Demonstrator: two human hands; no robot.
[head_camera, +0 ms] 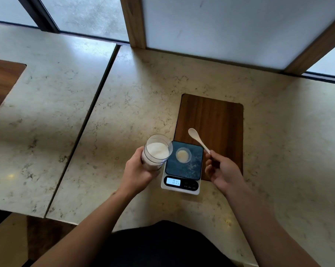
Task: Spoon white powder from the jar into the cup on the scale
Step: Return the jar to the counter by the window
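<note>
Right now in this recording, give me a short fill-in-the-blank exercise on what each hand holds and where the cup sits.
1. The left hand holds the tilted ____ of white powder.
2. The right hand holds a white ____ by its handle, with the bowl raised above the wooden board.
3. The small cup stands on the dark platform of the ____.

Missing words: jar; spoon; scale

Clear jar in my left hand shows white powder; spoon white; cup clear with pale beige contents; scale white-framed, dark mottled platform; board brown woodgrain; counter cream, grey-veined.
</note>
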